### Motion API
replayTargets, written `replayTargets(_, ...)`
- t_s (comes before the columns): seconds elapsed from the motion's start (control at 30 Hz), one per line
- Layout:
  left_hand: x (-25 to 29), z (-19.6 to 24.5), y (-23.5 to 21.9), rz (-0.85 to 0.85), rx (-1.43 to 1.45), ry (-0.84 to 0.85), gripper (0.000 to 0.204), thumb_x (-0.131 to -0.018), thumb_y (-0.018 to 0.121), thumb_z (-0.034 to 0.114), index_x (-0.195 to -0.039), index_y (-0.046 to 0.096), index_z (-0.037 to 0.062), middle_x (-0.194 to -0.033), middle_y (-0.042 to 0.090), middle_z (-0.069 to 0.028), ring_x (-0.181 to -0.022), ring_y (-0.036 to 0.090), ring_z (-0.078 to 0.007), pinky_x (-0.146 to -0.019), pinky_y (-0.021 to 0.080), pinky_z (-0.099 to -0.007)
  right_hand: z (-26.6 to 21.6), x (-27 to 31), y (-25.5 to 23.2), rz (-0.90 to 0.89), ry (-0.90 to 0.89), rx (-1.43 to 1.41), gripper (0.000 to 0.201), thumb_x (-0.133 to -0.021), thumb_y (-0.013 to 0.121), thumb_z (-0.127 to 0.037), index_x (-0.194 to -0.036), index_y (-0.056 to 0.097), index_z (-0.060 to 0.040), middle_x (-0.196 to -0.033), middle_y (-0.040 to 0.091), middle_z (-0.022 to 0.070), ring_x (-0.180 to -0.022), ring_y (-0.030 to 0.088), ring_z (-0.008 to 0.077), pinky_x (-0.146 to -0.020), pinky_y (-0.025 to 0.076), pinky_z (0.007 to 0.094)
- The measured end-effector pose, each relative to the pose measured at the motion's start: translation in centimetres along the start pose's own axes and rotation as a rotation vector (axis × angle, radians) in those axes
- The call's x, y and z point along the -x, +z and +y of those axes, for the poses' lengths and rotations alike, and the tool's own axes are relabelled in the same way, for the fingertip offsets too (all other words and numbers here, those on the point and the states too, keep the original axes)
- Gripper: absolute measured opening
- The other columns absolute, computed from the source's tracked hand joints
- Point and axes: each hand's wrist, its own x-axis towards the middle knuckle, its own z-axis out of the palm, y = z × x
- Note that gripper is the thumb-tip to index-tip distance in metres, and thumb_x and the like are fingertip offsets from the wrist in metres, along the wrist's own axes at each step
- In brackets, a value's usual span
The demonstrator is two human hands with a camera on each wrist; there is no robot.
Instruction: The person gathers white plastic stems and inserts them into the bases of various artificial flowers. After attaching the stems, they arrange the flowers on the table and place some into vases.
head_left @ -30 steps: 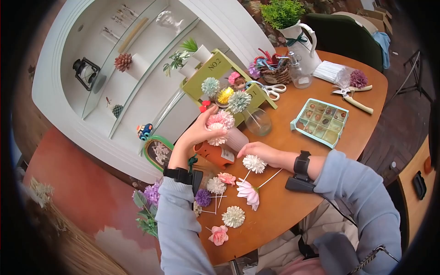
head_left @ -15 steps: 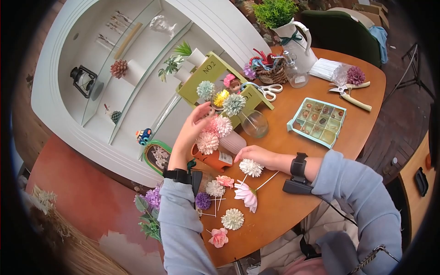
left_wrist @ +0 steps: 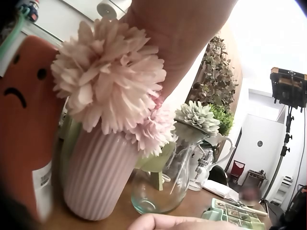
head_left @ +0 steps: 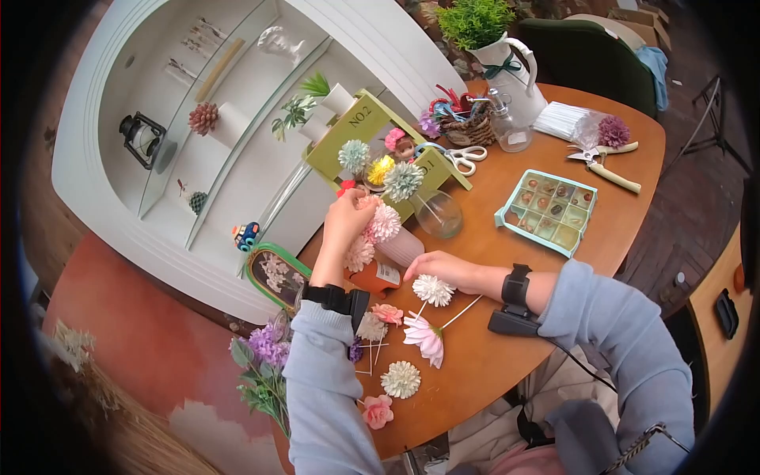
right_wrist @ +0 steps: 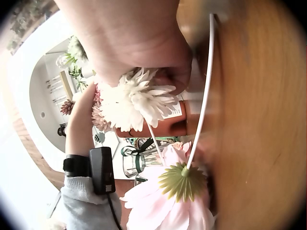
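In the head view my left hand (head_left: 344, 226) is at the pale pink pompom flowers (head_left: 385, 223) in a ribbed pink vase (head_left: 401, 247), fingers bent in and pinching one bloom. Petals hide the fingertips in the left wrist view, where a large bloom (left_wrist: 108, 79) fills the front. My right hand (head_left: 443, 267) lies low by the vase's foot, loosely curled and holding nothing visible. Just below it is a white pompom flower (head_left: 434, 290). A pink flower with a white stem (head_left: 426, 339) lies beside that.
An orange pot with a frowning face (left_wrist: 29, 91) stands beside the vase, a clear glass vase (head_left: 440, 214) on the other side. Loose flowers, including a cream one (head_left: 401, 380), lie near the table edge. A compartment box (head_left: 548, 212), pruning shears (head_left: 609, 170) and scissors (head_left: 469, 160) lie farther right.
My left hand first drew back from the pink blooms with spread fingers, then came in again from above and closed its fingers on them. The right hand stays nearly still.
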Motion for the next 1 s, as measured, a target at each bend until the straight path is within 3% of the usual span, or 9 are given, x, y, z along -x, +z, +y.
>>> replayTargets(0.17,0.8,0.9,0.1,0.109,0.231,0.218,0.036,-0.082,0.059,0.027,-0.105,0.058,-0.0007,-0.092,0.066,-0.015,-0.088,0.064,-0.0258,-0.08,0.047,-0.033,0.3,-0.2,0.0,-0.017,0.002,0.014,0.02,-0.085,0.051,-0.016,-0.092,0.064,-0.0019,-0.087,0.061,0.004,-0.082,0.056,0.0113,-0.075,0.044,0.024)
replayTargets(0.37,0.8,0.8,-0.7,-0.242,0.373,0.243,0.034,-0.092,0.049,0.025,-0.114,0.056,0.0002,-0.113,0.06,-0.011,-0.105,0.055,-0.0184,-0.091,0.041,-0.03,0.2,-0.1,0.0,-0.016,0.001,0.046,0.021,-0.086,0.051,-0.017,-0.092,0.064,-0.002,-0.088,0.061,0.0043,-0.083,0.056,0.0115,-0.076,0.044,0.0242)
replayTargets(0.47,1.0,1.0,-1.5,-0.183,0.391,0.307,0.037,-0.096,0.044,0.029,-0.12,0.055,0.0032,-0.113,0.057,-0.0081,-0.107,0.052,-0.0159,-0.096,0.036,-0.0273,0.3,-0.1,-0.1,-0.022,-0.005,0.041,0.021,-0.086,0.051,-0.017,-0.091,0.064,-0.0021,-0.089,0.061,0.0044,-0.084,0.056,0.0118,-0.076,0.044,0.0245)
replayTargets(0.5,1.1,1.0,-2.4,-0.154,0.371,0.326,0.041,-0.096,0.045,0.031,-0.125,0.051,0.0026,-0.123,0.052,-0.0119,-0.111,0.053,-0.0199,-0.097,0.037,-0.0293,0.3,-0.1,-0.2,-0.022,-0.006,0.039,0.021,-0.085,0.051,-0.017,-0.091,0.065,-0.0021,-0.089,0.061,0.0044,-0.084,0.056,0.0119,-0.076,0.044,0.0247)
replayTargets(0.6,1.6,0.5,-4.6,-0.073,0.169,0.244,0.046,-0.093,0.048,0.036,-0.127,0.049,0.004,-0.119,0.053,-0.0144,-0.109,0.052,-0.0248,-0.096,0.038,-0.0325,0.4,-0.1,-0.1,-0.012,-0.011,0.048,0.021,-0.085,0.05,-0.016,-0.091,0.065,-0.0021,-0.088,0.061,0.0042,-0.083,0.056,0.0119,-0.076,0.044,0.0248)
replayTargets(0.63,1.7,-0.2,-5.4,-0.139,0.103,0.189,0.063,-0.084,0.061,0.042,-0.132,0.043,0.0041,-0.123,0.05,-0.0176,-0.107,0.053,-0.0268,-0.095,0.04,-0.0341,0.4,-0.2,-0.1,-0.014,-0.003,0.051,0.021,-0.085,0.05,-0.015,-0.091,0.065,-0.002,-0.087,0.062,0.0041,-0.083,0.056,0.0118,-0.076,0.044,0.0248)
replayTargets(0.77,4.9,1.3,-7.7,-0.397,0.072,0.067,0.099,-0.062,0.081,0.039,-0.14,0.031,0.0048,-0.123,0.048,-0.0244,-0.106,0.054,-0.0316,-0.092,0.043,-0.0363,0.9,-0.5,-0.2,-0.026,0.014,0.06,0.021,-0.085,0.049,-0.015,-0.091,0.065,-0.0022,-0.087,0.062,0.004,-0.083,0.056,0.0116,-0.077,0.044,0.0247)
replayTargets(0.9,6.5,0.6,-6.0,-0.289,-0.279,0.262,0.092,-0.062,0.078,0.025,-0.139,0.032,0.0054,-0.118,0.051,-0.023,-0.102,0.057,-0.0344,-0.089,0.046,-0.0373,0.6,-0.2,-0.2,-0.018,-0.008,0.064,0.022,-0.085,0.048,-0.014,-0.091,0.066,-0.0025,-0.087,0.062,0.004,-0.084,0.056,0.0113,-0.077,0.044,0.0246)
replayTargets(1.0,6.5,1.1,-5.4,-0.21,-0.258,0.218,0.08,-0.069,0.073,0.022,-0.137,0.034,0.0052,-0.121,0.051,-0.0209,-0.109,0.053,-0.0345,-0.091,0.044,-0.0369,0.2,0.0,-0.3,-0.013,0.012,0.071,0.022,-0.085,0.048,-0.014,-0.09,0.066,-0.0027,-0.088,0.063,0.004,-0.084,0.056,0.0111,-0.077,0.043,0.0244)
